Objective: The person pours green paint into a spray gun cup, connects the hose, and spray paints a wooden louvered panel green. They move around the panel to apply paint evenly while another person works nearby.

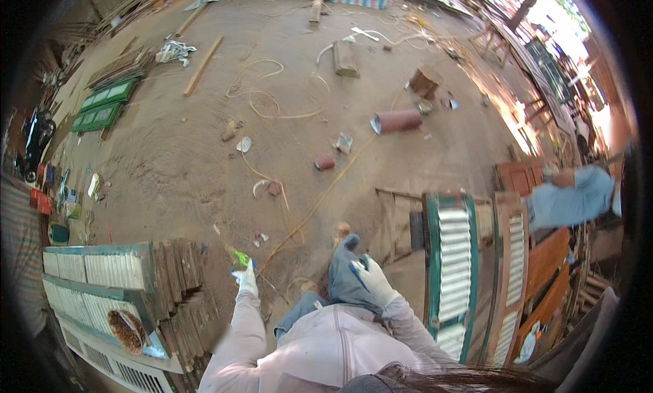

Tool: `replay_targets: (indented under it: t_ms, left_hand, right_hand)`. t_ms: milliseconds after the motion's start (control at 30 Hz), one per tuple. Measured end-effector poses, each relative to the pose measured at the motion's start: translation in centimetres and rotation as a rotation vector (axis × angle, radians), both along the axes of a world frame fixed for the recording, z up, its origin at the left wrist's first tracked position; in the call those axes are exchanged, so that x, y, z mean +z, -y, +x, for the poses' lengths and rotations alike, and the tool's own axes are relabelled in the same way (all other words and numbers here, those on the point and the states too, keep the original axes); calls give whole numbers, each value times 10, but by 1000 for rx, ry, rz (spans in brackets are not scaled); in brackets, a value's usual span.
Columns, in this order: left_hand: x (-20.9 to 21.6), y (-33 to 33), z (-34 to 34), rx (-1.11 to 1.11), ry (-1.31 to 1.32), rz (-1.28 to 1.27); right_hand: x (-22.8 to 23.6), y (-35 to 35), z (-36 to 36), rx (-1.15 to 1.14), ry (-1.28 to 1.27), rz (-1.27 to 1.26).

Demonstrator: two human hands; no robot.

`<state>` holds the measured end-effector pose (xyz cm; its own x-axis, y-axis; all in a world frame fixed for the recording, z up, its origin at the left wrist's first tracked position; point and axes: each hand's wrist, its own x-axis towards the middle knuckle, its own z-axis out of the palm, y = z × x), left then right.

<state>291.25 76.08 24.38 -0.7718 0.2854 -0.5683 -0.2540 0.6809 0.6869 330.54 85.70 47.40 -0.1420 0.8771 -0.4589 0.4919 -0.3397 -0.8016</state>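
Object of bright green (240, 258) juts forward from the white-and-blue-gloved left hand (246, 279), closed on its near end (right hand (375, 283): cannot tell).

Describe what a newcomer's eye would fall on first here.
Probably the bright green object at the gloved left hand, low and left of centre. Pale-slatted shutters would likely come next: a green-framed one at the right and a stack at lower left. Farther off, a large dark red roll lies above and right of centre.
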Motion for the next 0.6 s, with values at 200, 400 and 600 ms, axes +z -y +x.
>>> replay_targets:
  t_ms: [200,400,600]
  left_hand:
    - [-50,-38,-72,-177,444,-382]
    - [-1,-221,-80,87,634,-146]
    - [39,-392,-110,123,536,56]
  right_hand:
    - [-165,-106,98,-235,150,-430]
    - [-259,-275,152,491,712,-553]
    - [-250,-523,53,-481,-8,-702]
